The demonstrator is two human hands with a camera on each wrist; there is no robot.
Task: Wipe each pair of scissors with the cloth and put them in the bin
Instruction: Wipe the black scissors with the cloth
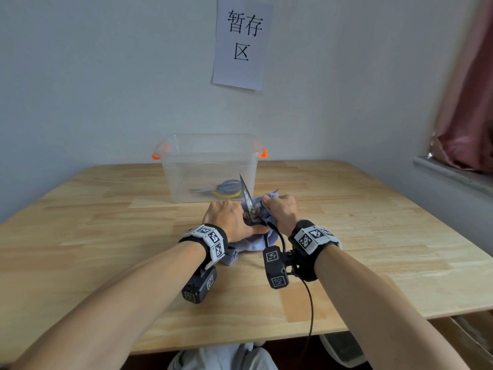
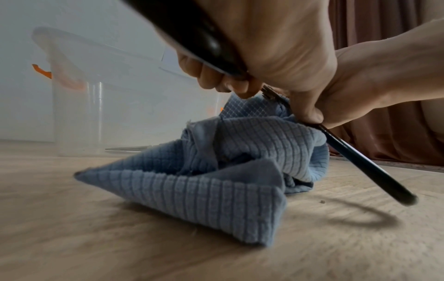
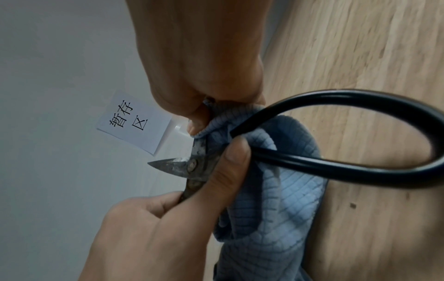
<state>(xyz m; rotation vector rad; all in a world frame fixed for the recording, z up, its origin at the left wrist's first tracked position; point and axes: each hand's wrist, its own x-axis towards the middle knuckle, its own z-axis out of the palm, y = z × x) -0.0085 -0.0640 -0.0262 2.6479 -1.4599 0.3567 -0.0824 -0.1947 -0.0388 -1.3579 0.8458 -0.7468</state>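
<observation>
From the head view, my left hand (image 1: 230,218) held the black-handled scissors (image 1: 249,201) near the pivot above the counter (image 1: 373,236), before the bin (image 1: 210,166) — the right wrist view alone showed my right hand (image 3: 204,57) pinching the cloth (image 3: 276,199) around one blade.

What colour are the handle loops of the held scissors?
Black handle loops, clearest in the right wrist view.

Soft, even daylight throughout, with faint shadows under the forearms on the table (image 1: 373,236), a loop-shaped shadow beside the cloth (image 2: 216,180), wide-angle bending at the edges, and motion blur and softness in both dimmer wrist views.
</observation>
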